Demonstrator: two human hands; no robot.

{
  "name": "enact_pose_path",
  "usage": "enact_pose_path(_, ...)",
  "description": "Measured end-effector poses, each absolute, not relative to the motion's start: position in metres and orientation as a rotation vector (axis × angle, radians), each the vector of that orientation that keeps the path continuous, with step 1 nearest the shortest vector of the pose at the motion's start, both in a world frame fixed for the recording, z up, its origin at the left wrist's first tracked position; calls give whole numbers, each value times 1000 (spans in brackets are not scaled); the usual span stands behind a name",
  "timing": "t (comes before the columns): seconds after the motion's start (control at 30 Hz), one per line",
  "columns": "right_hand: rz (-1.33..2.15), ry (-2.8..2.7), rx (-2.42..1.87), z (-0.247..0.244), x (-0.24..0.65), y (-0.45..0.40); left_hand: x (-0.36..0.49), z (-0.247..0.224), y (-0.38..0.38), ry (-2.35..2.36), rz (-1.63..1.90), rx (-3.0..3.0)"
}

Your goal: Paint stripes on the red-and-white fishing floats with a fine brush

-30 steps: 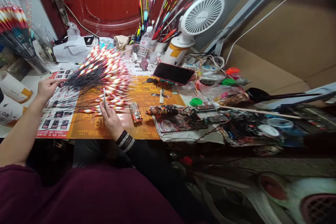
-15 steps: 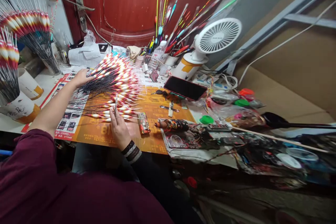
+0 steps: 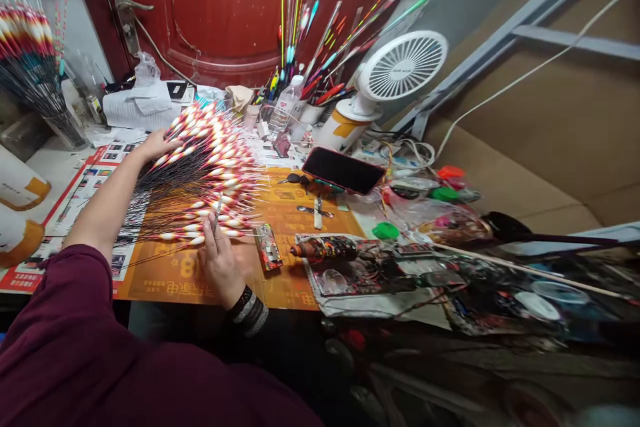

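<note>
A large fanned heap of fishing floats, with red, white and yellow bodies and thin black stems, lies on the table. At the far left of the heap, my left hand has its fingers curled over the floats; the fingertips are partly hidden among them. My right hand is by the near edge of the heap, closed around a slim, greyish pen-like tool that points up. Several floats lie in a looser row just beyond its fingers. A small, paint-smeared block is right of this hand.
A phone is propped behind keys. A white fan stands at the back near a water bottle. Paint-stained clutter with a brown-tipped tool covers the right side. More floats stand upright at far left.
The view has turned right, so the table's things sit further left in the picture. The tool in my right hand leans a little more. My left hand stays on the heap.
</note>
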State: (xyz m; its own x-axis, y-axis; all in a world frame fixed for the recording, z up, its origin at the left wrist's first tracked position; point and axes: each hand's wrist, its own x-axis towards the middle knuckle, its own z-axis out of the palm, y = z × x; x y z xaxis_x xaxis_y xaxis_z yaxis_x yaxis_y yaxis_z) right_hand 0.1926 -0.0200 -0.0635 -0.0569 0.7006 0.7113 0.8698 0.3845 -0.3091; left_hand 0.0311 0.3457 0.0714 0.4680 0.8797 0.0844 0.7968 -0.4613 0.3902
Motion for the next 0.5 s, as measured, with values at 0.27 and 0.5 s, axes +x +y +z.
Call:
enact_pose_path(0.27, -231, -1774, -1370, -60, 192, -22, 28, 79, 278, 1211, 405, 2567)
enact_pose_path(0.5, -241, -1788, -1387, -57, 192, -23, 32, 65, 255, 854, 251, 2670)
